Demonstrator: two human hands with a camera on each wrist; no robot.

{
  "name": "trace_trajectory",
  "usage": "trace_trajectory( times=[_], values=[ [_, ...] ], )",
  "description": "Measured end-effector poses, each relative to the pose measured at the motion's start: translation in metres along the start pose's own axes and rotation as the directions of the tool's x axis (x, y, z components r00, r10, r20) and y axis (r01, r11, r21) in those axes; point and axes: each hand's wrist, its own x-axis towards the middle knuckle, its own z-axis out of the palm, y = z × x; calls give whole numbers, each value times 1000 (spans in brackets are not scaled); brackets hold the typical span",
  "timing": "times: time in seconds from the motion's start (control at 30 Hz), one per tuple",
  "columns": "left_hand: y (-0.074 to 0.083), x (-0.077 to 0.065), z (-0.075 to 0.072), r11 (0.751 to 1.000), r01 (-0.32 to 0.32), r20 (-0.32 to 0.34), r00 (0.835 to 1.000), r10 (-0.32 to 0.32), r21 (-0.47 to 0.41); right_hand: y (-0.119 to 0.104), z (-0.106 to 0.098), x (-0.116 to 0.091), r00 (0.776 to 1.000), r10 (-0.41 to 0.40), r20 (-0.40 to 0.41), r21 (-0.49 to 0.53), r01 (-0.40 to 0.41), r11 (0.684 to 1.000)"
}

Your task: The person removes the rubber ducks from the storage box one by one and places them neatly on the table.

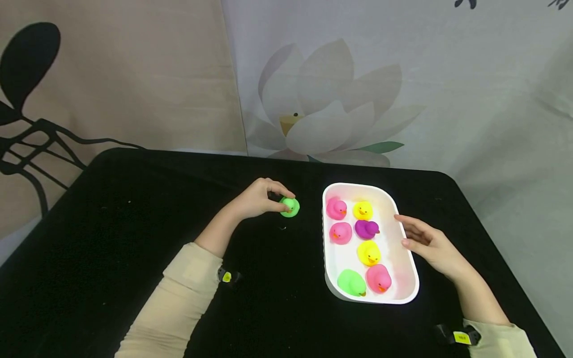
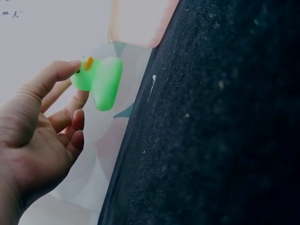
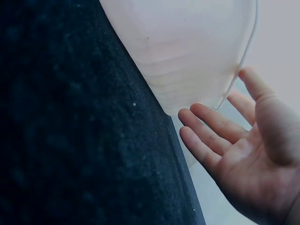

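A: Status?

B: Left hand (image 1: 261, 200) has a green duck (image 1: 291, 211) by the head, thumb against fingertips, remaining fingers loosely bent. Duck looks lifted off the table (image 1: 156, 223) in the left wrist view. It's toward the far edge, left of the white tray (image 1: 408, 286).

A: Right hand (image 1: 427, 244)?

B: At the tray's right rim. Fingers spread, slightly bent, thumb tip on the rim. Light contact, I'd say; no firm grip visible.

A: Failure modes?

B: Slip first. Pinch is on the small head, body hangs free, so it could twist out and drop, maybe roll toward the far edge.

A: And the tray?

B: Carried across too low, the duck would clip the tray's left wall. With such light bracing, the tray could skid toward the table's right edge.

A: Placement?

B: Released over the purple duck (image 1: 366, 229), it could tip or bounce. Bare floor along the right wall looks safer.
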Motion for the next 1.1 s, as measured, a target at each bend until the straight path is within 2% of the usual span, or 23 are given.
trace_trajectory(
  times=[0.33, 0.67, 1.1],
  values=[
    [-8, 0, 1, 999, 33, 41, 999, -34, 30, -1, 0, 0, 1000, -2, 0, 3, 2, 1000],
    [-14, 0, 4, 996, 62, 56, 996, -65, 60, -1, 0, 1, 1000, -4, 6, 3, 4, 1000],
    [-14, 1, 7, 993, 99, 55, 993, -103, 69, 0, 0, 0, 1000, -2, -1, -3, 2, 1000]
  ],
)
